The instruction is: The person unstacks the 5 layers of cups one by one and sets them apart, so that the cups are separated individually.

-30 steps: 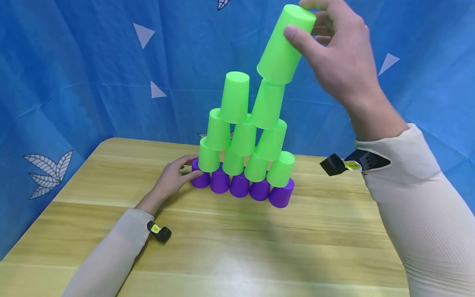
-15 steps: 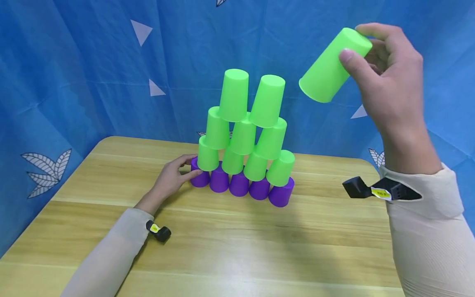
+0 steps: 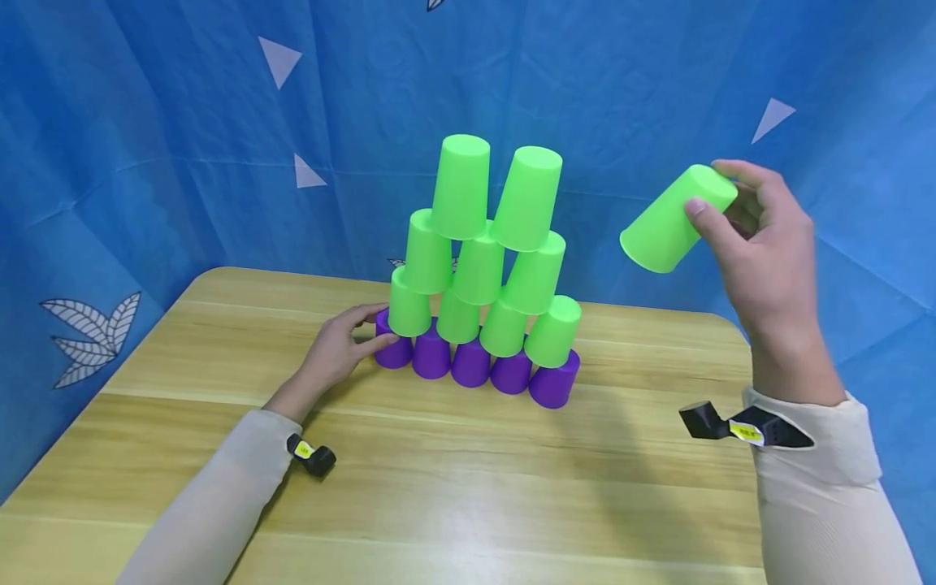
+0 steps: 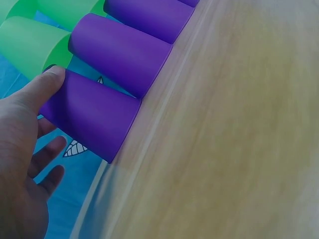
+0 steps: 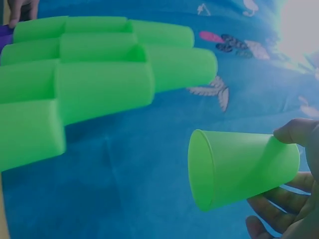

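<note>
The right hand (image 3: 760,252) has carried the green cup (image 3: 673,219) down and away from the cup pyramid (image 3: 478,276); it pinches the tilted cup's base, well right of the pyramid. The left hand (image 3: 336,353) presses relaxed fingers against the purple cup (image 3: 395,351) at the pyramid's bottom left corner, on the table (image 3: 468,487).
</note>
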### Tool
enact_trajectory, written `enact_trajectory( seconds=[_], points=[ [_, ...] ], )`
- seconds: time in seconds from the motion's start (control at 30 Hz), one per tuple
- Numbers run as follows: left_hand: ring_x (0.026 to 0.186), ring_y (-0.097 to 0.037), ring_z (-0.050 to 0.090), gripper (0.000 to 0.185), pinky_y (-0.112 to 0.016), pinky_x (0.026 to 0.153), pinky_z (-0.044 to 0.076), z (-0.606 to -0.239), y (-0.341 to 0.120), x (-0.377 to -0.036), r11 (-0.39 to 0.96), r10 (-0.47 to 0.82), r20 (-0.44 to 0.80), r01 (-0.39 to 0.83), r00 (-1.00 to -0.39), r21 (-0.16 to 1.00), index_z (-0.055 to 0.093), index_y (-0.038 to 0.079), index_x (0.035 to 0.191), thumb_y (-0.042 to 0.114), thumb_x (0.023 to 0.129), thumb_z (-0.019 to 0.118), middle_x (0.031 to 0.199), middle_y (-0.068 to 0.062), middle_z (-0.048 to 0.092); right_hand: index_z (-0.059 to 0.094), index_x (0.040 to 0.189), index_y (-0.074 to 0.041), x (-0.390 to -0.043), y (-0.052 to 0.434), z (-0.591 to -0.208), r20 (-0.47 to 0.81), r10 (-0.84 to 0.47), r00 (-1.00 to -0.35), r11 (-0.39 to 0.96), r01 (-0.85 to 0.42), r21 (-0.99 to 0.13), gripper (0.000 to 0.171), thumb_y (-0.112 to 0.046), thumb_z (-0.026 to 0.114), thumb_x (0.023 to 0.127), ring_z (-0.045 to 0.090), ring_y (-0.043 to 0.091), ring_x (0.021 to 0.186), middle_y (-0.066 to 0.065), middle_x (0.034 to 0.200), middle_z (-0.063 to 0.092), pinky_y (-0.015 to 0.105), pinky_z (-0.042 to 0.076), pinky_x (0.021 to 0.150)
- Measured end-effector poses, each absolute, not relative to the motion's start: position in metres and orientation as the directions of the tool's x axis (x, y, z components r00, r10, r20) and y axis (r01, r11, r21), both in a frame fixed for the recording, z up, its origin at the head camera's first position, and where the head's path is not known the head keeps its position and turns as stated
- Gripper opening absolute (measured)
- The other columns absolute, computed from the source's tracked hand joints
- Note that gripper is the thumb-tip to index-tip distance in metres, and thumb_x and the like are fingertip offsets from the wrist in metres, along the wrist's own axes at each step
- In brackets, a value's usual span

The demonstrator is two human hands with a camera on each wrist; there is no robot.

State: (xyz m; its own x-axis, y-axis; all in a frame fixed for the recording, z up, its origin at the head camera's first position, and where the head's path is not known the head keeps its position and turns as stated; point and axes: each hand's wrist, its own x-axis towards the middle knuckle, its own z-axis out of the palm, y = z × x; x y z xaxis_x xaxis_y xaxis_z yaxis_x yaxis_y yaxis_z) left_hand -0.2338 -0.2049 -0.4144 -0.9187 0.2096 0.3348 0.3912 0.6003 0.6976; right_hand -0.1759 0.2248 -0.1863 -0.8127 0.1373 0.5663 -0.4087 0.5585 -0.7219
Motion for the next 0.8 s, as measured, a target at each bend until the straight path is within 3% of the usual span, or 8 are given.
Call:
enact_trajectory(
  seconds=[0.23,0.43,0.63,0.8],
  points=[
    [0.115,-0.027,0.058,0.061,-0.052,0.102,0.044,-0.415,-0.206,-0.234,0.591,0.204,0.335,0.389,-0.92,0.707,0.057,0.016,0.137,0.047,0.086,0.072,0.121,-0.006,0.065,0.047,0.146,-0.019,-0.183,0.241,-0.221,0.475,0.15,-0.867,0.618,-0.293,-0.729,0.052,-0.029,0.062,0.096,0.056,0.008,0.11,0.005,0.131,0.056,0.025,0.048,0.096],
    [0.119,-0.028,0.057,0.063,-0.051,0.103,0.044,-0.415,-0.205,-0.234,0.589,0.208,0.331,0.388,-0.921,0.709,0.057,0.015,0.137,0.049,0.086,0.071,0.123,-0.005,0.065,0.045,0.148,-0.023,-0.188,0.251,-0.254,0.407,0.148,-0.901,0.67,-0.211,-0.711,0.057,-0.038,0.062,0.096,0.058,0.011,0.109,0.01,0.127,0.058,0.025,0.05,0.09],
    [0.117,-0.027,0.057,0.063,-0.051,0.103,0.044,-0.415,-0.205,-0.234,0.591,0.204,0.325,0.38,-0.924,0.711,0.058,0.016,0.137,0.05,0.085,0.071,0.122,-0.005,0.065,0.043,0.148,-0.014,-0.199,0.261,-0.286,0.367,0.132,-0.921,0.672,-0.189,-0.716,0.062,-0.039,0.062,0.095,0.056,0.021,0.113,0.013,0.13,0.057,0.021,0.048,0.087],
    [0.118,-0.027,0.057,0.063,-0.051,0.103,0.044,-0.414,-0.205,-0.233,0.595,0.199,0.328,0.38,-0.924,0.708,0.057,0.015,0.137,0.049,0.086,0.072,0.121,-0.005,0.066,0.041,0.148,-0.008,-0.212,0.266,-0.307,0.341,0.081,-0.937,0.695,-0.192,-0.693,0.064,-0.038,0.061,0.096,0.053,0.036,0.12,0.021,0.134,0.054,0.041,0.049,0.093]
  ],
)
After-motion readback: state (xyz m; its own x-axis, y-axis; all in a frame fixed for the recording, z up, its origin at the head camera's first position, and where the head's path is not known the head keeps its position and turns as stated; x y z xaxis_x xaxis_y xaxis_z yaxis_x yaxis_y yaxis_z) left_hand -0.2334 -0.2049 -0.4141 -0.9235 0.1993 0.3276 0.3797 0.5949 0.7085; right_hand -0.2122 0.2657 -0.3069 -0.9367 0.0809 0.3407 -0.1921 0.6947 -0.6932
